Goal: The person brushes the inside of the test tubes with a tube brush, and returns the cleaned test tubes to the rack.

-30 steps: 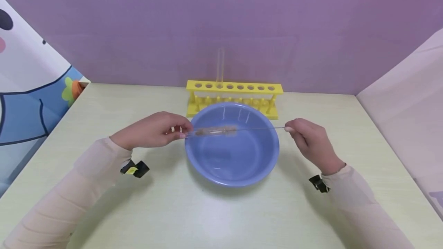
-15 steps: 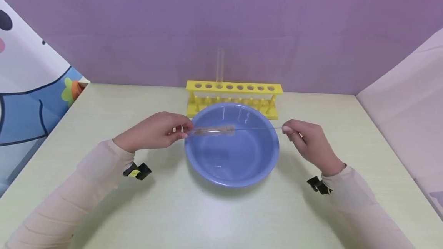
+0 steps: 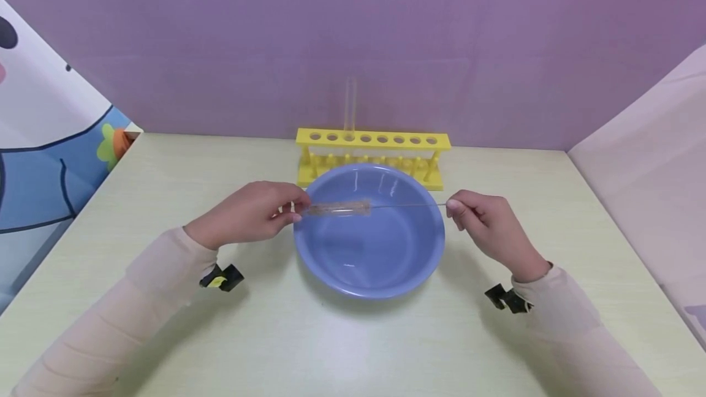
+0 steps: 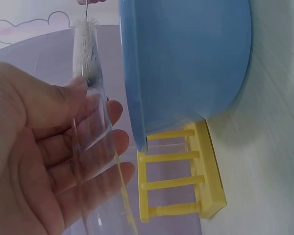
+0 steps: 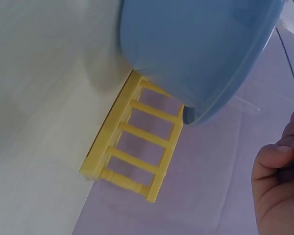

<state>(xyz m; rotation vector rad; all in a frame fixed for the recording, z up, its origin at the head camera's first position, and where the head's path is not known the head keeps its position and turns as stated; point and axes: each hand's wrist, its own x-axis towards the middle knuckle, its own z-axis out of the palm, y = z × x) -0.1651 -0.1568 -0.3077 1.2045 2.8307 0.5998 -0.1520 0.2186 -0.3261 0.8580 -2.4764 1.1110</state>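
Note:
My left hand (image 3: 254,210) pinches a clear test tube (image 3: 342,212) between thumb and fingers, holding it lengthwise over the blue basin (image 3: 369,262). Inside the tube sits the pale bristle head of a test tube brush (image 4: 85,51), well in from the mouth. The brush's thin twisted wire (image 3: 408,205) runs out to the right. At the wire's far end, the curled thumb and fingers of my right hand (image 3: 491,225) grip it, just past the basin's right rim. In the right wrist view the wire (image 5: 289,66) slants down to those fingertips.
Behind the basin stands a yellow test tube rack (image 3: 375,138), with another clear test tube (image 3: 350,106) upright in it. A purple backdrop (image 3: 496,48) rises at the table's back edge. A cartoon-printed panel (image 3: 49,170) is at the left.
My right hand has moved slightly left, toward the tube, and the wire between them shows shorter. My left hand has shifted a little to the right with the tube.

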